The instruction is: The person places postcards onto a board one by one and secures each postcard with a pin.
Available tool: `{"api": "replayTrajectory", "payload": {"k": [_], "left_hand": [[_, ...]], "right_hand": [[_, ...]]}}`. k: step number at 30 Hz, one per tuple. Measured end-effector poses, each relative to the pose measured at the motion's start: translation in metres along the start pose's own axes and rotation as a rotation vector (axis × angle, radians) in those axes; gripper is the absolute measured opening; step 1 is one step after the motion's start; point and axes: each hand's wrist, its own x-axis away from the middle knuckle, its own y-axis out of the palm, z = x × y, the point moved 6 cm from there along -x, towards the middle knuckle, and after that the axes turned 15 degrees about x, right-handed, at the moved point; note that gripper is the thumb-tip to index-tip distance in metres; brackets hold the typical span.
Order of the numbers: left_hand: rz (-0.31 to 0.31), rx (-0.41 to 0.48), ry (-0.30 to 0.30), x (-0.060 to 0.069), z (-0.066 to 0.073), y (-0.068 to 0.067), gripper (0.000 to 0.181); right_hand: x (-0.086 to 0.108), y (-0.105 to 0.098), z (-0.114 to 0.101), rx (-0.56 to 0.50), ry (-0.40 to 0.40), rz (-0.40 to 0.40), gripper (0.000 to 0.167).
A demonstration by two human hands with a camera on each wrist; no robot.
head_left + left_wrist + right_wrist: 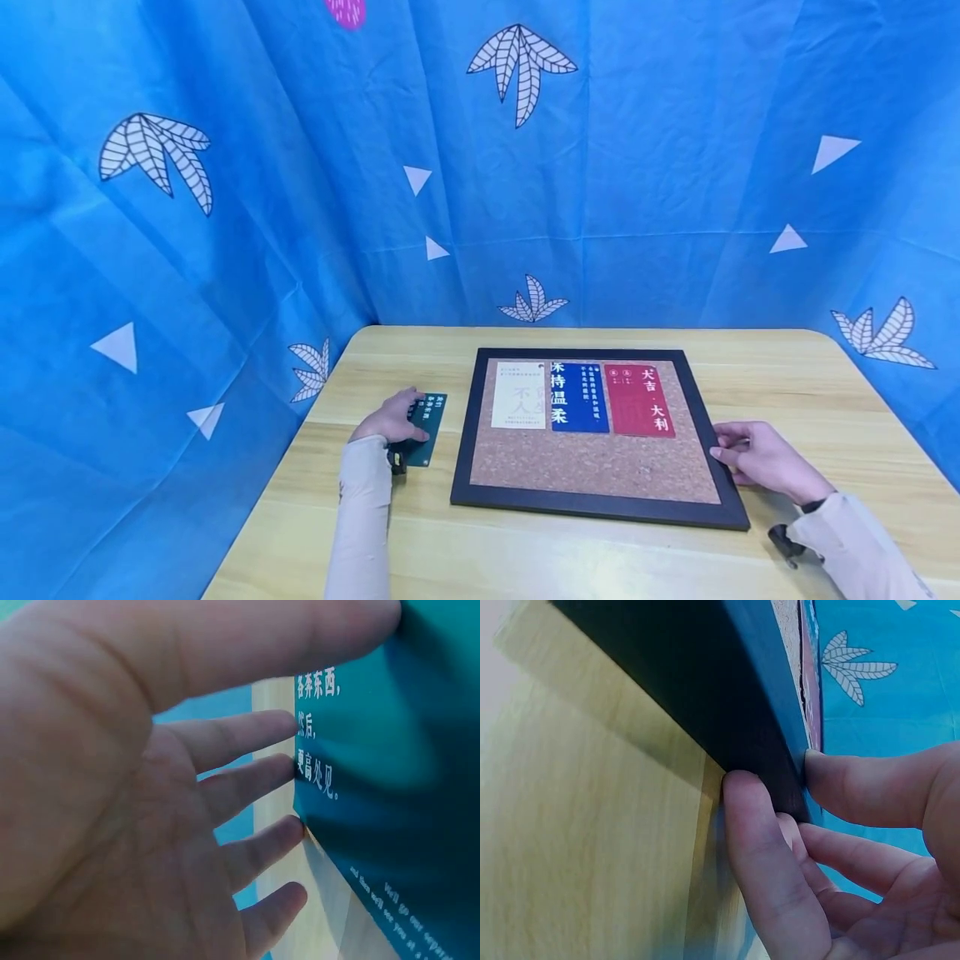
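Observation:
A dark green card (432, 423) with white writing lies on the table, left of a black-framed cork board (600, 505). My left hand (388, 419) is over the card's left part. In the left wrist view its thumb lies on the card's face, and its fingers are spread and nearly straight, some tips at the card's edge. My right hand (768, 458) pinches the board's right side, thumb on the frame's face and fingers at its outer side and underneath. A cream card (517, 412), a blue card (580, 417) and a red card (632, 408) sit side by side on the cork.
The board stands on a light wooden table (420, 533). A blue patterned cloth (645, 192) hangs behind the table and along its left and right sides. Small black devices are on both wrists, including one (786, 542) below the right hand.

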Motion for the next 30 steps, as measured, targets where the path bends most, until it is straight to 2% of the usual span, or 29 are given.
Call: {"api": "replayTrajectory", "payload": {"k": [5,9,16,23,30], "left_hand": [[0.066,-0.035,-0.045,0.003,-0.003,-0.006,0.087],[0.112,-0.061,-0.096,0.01,-0.006,-0.012,0.092],[0.173,-0.018,-0.17,0.021,-0.009,-0.018,0.09],[0.179,0.023,-0.188,0.018,-0.022,-0.02,0.081],[0.176,0.045,-0.216,0.016,-0.03,-0.024,0.083]], "right_hand": [[0.002,-0.001,-0.001,0.004,0.001,0.007,0.054],[0.002,-0.002,0.001,0.002,0.002,0.008,0.055],[0.001,-0.001,0.003,0.007,0.005,0.007,0.056],[0.0,0.0,0.003,0.008,0.004,0.01,0.056],[-0.001,0.0,0.003,0.014,0.014,0.007,0.055]]}}
